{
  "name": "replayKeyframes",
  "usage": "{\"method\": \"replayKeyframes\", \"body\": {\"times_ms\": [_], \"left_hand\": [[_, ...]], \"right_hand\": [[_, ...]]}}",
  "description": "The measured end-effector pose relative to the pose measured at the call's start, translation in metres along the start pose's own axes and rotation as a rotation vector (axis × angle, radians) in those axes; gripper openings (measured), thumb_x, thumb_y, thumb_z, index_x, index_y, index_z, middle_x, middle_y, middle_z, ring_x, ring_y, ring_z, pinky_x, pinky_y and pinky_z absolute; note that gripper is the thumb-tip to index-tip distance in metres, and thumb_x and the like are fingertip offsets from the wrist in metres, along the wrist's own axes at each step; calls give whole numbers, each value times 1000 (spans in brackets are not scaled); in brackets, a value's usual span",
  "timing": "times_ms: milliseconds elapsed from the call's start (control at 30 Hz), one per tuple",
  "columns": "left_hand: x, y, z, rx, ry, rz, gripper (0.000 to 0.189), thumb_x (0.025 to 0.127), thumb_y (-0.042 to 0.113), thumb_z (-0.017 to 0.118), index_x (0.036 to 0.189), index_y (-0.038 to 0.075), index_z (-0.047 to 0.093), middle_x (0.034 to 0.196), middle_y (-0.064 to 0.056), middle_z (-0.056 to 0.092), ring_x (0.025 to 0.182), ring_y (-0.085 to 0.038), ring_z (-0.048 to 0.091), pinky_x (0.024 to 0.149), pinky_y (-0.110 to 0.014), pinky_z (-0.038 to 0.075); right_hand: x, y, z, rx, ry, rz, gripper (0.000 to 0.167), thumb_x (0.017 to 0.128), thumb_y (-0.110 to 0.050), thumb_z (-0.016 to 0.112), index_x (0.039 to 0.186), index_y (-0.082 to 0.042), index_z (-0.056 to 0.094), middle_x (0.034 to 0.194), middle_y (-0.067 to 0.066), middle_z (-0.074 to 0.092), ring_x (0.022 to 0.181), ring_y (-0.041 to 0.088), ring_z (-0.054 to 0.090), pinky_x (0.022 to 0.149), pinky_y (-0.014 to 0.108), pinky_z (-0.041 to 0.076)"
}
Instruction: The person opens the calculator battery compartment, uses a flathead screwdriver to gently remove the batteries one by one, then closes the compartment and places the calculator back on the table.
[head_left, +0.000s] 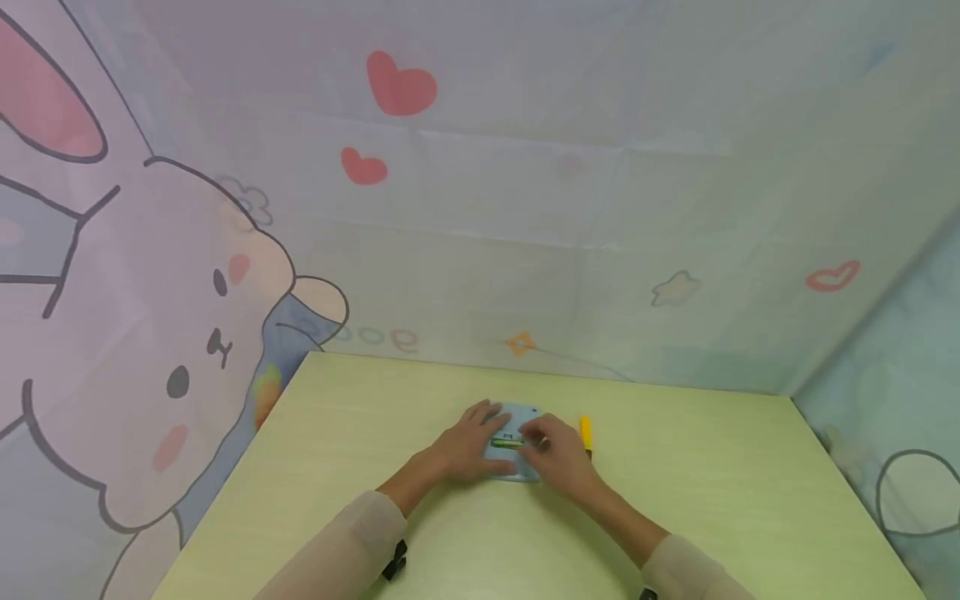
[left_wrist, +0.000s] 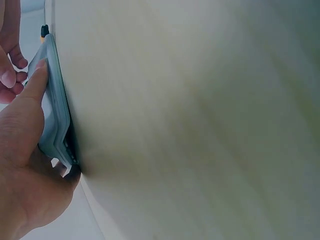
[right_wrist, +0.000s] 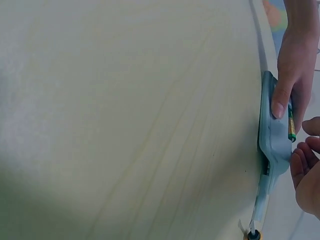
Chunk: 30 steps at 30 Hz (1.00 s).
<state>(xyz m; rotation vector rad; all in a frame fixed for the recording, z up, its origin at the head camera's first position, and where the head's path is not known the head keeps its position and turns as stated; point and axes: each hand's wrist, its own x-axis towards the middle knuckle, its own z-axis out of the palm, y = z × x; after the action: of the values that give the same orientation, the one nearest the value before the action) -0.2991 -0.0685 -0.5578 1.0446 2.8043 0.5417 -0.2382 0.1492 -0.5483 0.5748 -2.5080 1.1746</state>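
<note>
A light-blue flat device (head_left: 522, 414) with rounded edges lies on the table, its battery slot facing up. In the slot sits a green battery (head_left: 507, 443), one end standing proud in the right wrist view (right_wrist: 292, 131). My left hand (head_left: 467, 446) rests across the device's left side, its straight thumb pressing on the face. Over the right side hovers my right hand (head_left: 561, 457), fingers bent close to the battery's end. Between its thumb and fingertips a gap shows in the right wrist view, with nothing in it.
A yellow-and-black screwdriver (head_left: 586, 432) lies just right of the device. Beside the device in the right wrist view is a thin light-blue piece (right_wrist: 260, 197). The pale table (head_left: 375, 392) ends at a printed cloth backdrop (head_left: 487, 208).
</note>
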Motion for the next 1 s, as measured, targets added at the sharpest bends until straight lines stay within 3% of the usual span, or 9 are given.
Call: {"method": "replayKeyframes", "body": {"times_ms": [333,633,1000], "left_hand": [[0,-1,2,-1,-2,4,93,96,67,66,167,15,35,174,-9,24,162,-35,15,108,-55,49],[0,-2,2,12,5,7,90,98,63,68,167,14,35,174,-9,25,161,-35,16,108,-55,50],[0,1,2,30,14,12,90,98,63,68,166,13,37,173,-11,27,161,-35,17,110,-54,48]], "right_hand": [[5,2,9,-62,-3,-94,21,88,-1,83,107,-1,73,101,8,68,90,28,68,80,35,59],[9,-3,13,-154,-34,-63,18,89,-2,83,104,-3,74,102,5,67,95,22,64,86,41,56],[12,-9,15,-228,-47,-17,13,86,-1,83,93,-5,73,93,4,64,88,20,56,81,41,51]]}}
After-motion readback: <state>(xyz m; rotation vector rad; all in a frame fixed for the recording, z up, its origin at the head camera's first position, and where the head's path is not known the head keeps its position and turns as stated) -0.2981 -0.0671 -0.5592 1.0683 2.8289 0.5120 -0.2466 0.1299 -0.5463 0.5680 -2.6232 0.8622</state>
